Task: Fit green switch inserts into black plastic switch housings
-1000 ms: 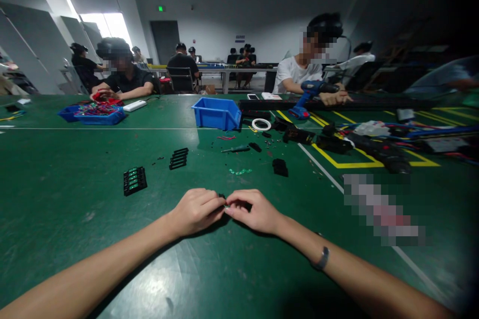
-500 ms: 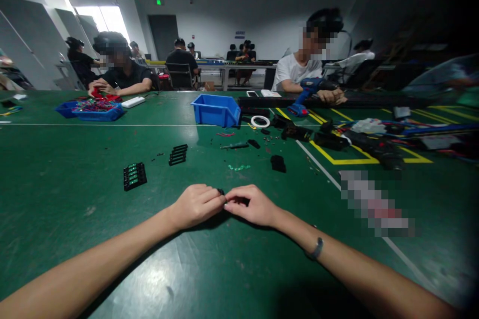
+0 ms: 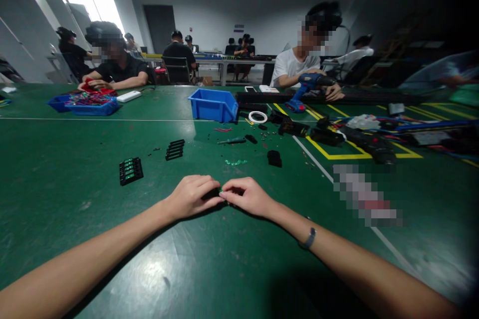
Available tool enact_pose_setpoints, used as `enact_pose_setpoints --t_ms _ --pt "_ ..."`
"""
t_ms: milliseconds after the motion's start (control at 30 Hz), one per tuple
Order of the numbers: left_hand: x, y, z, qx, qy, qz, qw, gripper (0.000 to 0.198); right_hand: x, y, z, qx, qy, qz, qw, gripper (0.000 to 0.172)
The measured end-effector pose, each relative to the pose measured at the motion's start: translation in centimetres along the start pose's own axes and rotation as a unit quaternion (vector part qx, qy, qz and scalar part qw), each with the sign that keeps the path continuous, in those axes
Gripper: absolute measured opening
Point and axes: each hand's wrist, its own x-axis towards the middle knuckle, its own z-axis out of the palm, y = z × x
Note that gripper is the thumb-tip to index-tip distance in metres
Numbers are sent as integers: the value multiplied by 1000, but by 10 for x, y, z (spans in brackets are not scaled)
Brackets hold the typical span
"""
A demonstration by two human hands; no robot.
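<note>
Green sliver (image 3: pixel 220 189), indistinct between fingertips (image 3: pixel 228 195)

Small part (image 3: pixel 221 191), dark with bit of green showing, was pinched between fingertips of left hand (image 3: pixel 193 195) and right hand (image 3: pixel 250 197); fingers hid most of it, exact shape unclear. Beyond left hand, to its left, black units with green strips (image 3: pixel 130 171) lay side by side in tight block. Slim black frames (image 3: pixel 175 150) lay farther off, in close row. Small green pieces (image 3: pixel 236 162) lay in loose line beyond held part.
</note>
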Motion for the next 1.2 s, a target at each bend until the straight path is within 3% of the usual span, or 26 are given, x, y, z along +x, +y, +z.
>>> enact_pose_setpoints --t_ms 300,667,900,1100,1200 --pt "1 5 7 -24 11 -5 1000 15 0 4 -2 49 -28 22 998 30" --pt "-1 -2 10 6 38 -7 999 22 2 0 -4 104 -33 59 992 30" --pt "0 -3 11 16 31 23 999 21 4 4 -5 121 -51 70 989 27" --pt "2 3 2 -11 4 11 1000 36 5 1 -7 143 -32 74 986 28" --pt "2 4 1 -6 -6 4 1000 34 6 0 -7 155 -34 79 984 31"
